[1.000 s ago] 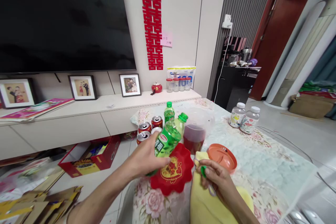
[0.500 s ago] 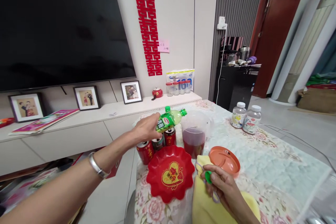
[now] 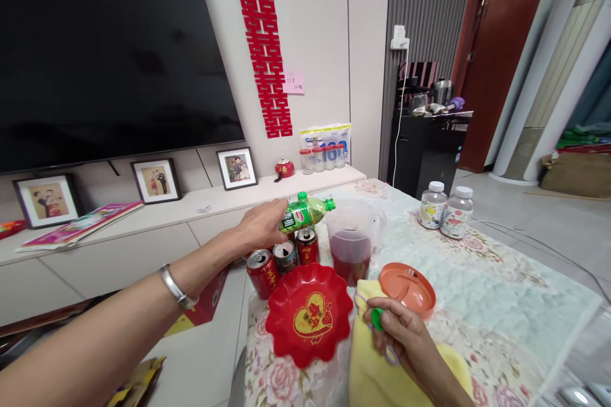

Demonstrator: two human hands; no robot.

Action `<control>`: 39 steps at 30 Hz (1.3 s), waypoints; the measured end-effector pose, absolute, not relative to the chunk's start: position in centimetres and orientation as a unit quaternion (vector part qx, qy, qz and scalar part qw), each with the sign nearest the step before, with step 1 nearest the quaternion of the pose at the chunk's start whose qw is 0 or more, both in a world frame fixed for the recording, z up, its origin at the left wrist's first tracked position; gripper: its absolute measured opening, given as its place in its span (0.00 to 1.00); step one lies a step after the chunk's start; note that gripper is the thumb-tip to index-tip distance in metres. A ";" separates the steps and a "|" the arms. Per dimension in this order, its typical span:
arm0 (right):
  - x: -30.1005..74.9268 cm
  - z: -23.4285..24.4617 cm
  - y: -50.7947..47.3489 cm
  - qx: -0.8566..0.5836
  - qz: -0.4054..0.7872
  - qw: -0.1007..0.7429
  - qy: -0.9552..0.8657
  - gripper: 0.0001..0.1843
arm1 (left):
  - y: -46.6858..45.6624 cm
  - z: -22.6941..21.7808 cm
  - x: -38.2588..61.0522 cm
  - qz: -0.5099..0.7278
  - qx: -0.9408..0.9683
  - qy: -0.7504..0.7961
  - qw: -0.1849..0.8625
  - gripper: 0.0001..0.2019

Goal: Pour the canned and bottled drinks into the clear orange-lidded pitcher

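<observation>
My left hand point(image 3: 260, 224) is stretched out over the far left corner of the table, closed round a green drink bottle point(image 3: 305, 213) that lies tilted on its side above three red cans point(image 3: 281, 257). A second green cap point(image 3: 302, 196) shows just behind it. My right hand point(image 3: 401, 338) rests on a yellow cloth point(image 3: 377, 375) near the front edge, fingers pinched on a small green bottle cap point(image 3: 377, 318). A red scalloped plate point(image 3: 309, 313) sits between my hands. Behind it stands a clear pitcher of dark red drink point(image 3: 352, 247), with its orange lid point(image 3: 407, 287) lying beside it.
The table has a floral cover point(image 3: 477, 280). Two white-capped bottles point(image 3: 443, 208) stand at its far right. A low white cabinet point(image 3: 143, 229) with framed photos and a large dark screen point(image 3: 109, 51) lie beyond. A red box point(image 3: 200, 308) and cardboard sit on the floor at left.
My left hand has carried the green bottle from above the red plate out to the far cans, tipping it toward horizontal. My right hand has stayed on the cloth with the cap.
</observation>
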State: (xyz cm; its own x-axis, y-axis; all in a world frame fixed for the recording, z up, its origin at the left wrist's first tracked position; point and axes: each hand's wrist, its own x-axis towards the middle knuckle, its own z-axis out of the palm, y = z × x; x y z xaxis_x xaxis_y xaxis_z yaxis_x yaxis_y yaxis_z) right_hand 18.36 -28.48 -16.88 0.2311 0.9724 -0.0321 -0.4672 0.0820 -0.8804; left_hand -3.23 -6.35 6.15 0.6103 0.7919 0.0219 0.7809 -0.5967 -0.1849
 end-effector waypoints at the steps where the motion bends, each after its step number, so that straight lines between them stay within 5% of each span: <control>1: 18.4 -16.9 -28.5 -0.411 0.539 0.668 -0.307 0.25 | -6.5 6.3 -3.2 0.033 -0.893 -0.439 0.092 0.21; 39: 18.5 -17.1 -28.4 -0.404 0.546 0.666 -0.310 0.24 | -7.1 8.1 -2.3 0.067 -0.885 -0.402 0.224 0.21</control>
